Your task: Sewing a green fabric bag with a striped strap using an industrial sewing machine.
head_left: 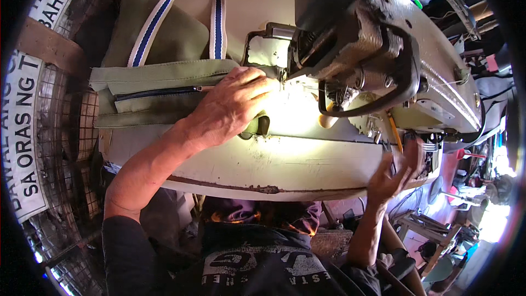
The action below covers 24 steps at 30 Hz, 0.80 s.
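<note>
Centrally, the left hand (234,103) lies on a green bag (156,74) beside the sewing machine (364,44), grip unclear; the right hand (393,174), blurred, hovers uncurled near the tabletop (307,167).

The left hand (233,98) covered part of the bag (159,111); its far side was lost in glare, and I could not tell whether it pinched or pressed. The glare also obscured the tip of the needle (281,74); contact with the bag was indeterminate. The right hand (393,180) was blurred; whether it held anything could not be verified. The machine (350,38) ran out of view at the top, the shirt (257,263) at the bottom. Far-right clutter (497,189) was too small to identify.
</note>
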Available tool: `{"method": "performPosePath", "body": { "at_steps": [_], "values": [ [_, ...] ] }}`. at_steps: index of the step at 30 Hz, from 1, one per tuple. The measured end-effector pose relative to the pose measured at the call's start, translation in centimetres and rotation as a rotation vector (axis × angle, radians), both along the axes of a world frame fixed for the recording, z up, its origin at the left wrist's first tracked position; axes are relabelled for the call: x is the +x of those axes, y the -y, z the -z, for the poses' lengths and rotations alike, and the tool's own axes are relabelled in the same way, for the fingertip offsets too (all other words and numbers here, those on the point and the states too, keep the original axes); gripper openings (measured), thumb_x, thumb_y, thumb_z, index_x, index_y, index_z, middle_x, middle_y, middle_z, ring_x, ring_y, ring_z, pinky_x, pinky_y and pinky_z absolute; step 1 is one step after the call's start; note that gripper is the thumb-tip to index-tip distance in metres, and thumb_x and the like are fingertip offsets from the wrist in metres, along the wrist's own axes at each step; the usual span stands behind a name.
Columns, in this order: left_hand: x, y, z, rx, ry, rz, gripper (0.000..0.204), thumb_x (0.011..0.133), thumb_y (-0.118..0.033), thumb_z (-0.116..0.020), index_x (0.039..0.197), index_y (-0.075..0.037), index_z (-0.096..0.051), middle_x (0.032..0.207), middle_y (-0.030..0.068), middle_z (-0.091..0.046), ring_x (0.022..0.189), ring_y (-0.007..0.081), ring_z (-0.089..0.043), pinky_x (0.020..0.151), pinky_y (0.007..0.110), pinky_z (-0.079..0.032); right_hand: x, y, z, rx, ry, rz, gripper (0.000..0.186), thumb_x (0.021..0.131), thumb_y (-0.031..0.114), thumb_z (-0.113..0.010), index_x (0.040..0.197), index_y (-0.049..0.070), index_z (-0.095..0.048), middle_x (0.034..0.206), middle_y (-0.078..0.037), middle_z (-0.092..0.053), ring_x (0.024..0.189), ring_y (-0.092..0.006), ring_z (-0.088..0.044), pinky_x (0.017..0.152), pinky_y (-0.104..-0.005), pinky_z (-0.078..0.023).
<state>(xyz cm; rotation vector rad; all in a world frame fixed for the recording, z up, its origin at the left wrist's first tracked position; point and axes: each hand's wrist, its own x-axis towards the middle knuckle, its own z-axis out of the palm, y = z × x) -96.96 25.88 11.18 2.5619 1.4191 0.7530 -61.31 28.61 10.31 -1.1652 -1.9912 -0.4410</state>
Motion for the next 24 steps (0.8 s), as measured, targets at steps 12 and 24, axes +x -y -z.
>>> {"method": "performPosePath", "body": {
  "at_steps": [12,24],
  "values": [
    [0.0,-0.1,-0.1,0.027,-0.04,-0.032,0.027,0.082,-0.009,-0.058,0.107,-0.003,-0.066,0.113,0.0073,-0.063,0.111,0.0256,-0.056,0.097,0.039,-0.045,-11.8,-6.1,1.0,-0.478,0.37,-0.823,0.012,0.08,0.016,-0.07,0.084,0.006,-0.065,0.083,-0.014,-0.062,0.073,-0.0311,-0.06,0.071,-0.0431,-0.048],
    [-0.3,-0.2,0.5,0.065,-0.052,0.003,0.027,0.083,-0.014,-0.056,0.105,-0.004,-0.068,0.111,0.0062,-0.063,0.107,0.0244,-0.057,0.095,0.039,-0.044,-12.9,-5.3,0.1,-0.409,0.297,-0.873,0.038,0.08,0.014,-0.073,0.115,0.001,-0.065,0.115,-0.016,-0.064,0.11,-0.0335,-0.058,0.101,-0.0471,-0.044]
  ]
}}
